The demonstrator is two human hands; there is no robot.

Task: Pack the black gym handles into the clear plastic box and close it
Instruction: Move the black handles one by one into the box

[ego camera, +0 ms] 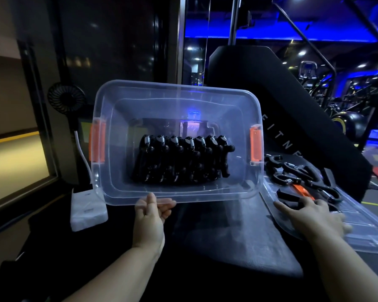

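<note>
Black gym handles [181, 160] stand packed in a tight row on the floor of the clear plastic box [175, 89], springs uppermost. The head view is the only one. The box is tipped up so that its open mouth faces the person, with its orange latches [97, 141] at the left and right ends.

The left hand [152, 211] grips the middle of the near rim, its fingers curled round the edge, and props the box at that tilt. The right hand [310, 212] lies on the lid [362, 225], which rests flat on the black padded surface [238, 236] just right of the box. Its fingers are stretched out and spread, closed on nothing that shows.

More loose handles [292, 173] lie on the far part of the lid, just beyond those fingertips. Their long axes run slantwise from far left to near right, and one dark piece almost touches the fingers.

The packing looks partly done. The right hand is much the nearer to the loose pieces, while the left is taken up with the box. The coming move probably calls for a short reach farther away, then a carry leftward into the tilted mouth.

A small fan [66, 97] and a white block [88, 205] sit to the left of the box.
</note>
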